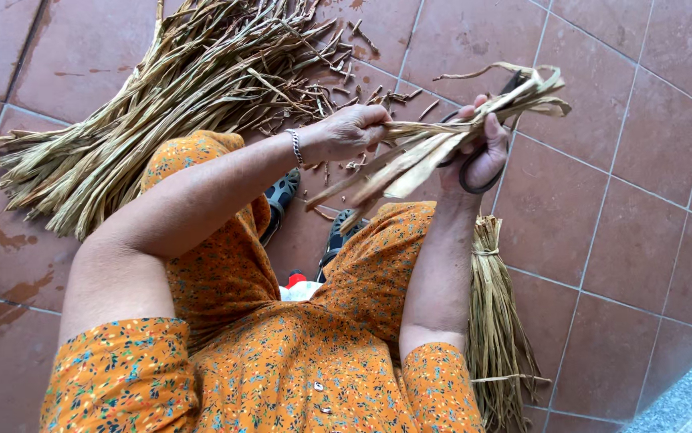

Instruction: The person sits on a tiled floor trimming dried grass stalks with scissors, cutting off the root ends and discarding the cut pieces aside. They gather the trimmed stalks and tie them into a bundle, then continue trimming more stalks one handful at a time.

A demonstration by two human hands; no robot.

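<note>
Seen from my head camera: my left hand (351, 131) and right hand (474, 144) meet over my knees, both on one sheaf of dried leaves (426, 144). The sheaf is my landmark. It runs from my right hand's top, where the broad tips fan out and curl, down and left to loose ends hanging above my sandals (314, 212).

My left hand's fingers are curled together and pinched on the sheaf's middle strips; a silver bracelet (295, 147) sits on that wrist, just left of the sheaf. My right hand's fingers are wrapped tight round the sheaf's upper part, and the same hand carries dark scissors (474, 172), their loop handle hanging just below the sheaf against my palm. The blades are hidden behind the leaves, so I cannot tell whether they are open.

Far left of the sheaf, a big pile (161, 88) of the same dried leaves lies spread on the red floor tiles (626, 200), with short clipped scraps (378, 92) scattered between pile and sheaf. Below the sheaf, beside my right forearm, a tied bundle (494, 321) stands on the tiles, bound with a strip near its top. My orange flowered dress (282, 361) fills the frame beneath the sheaf.
</note>
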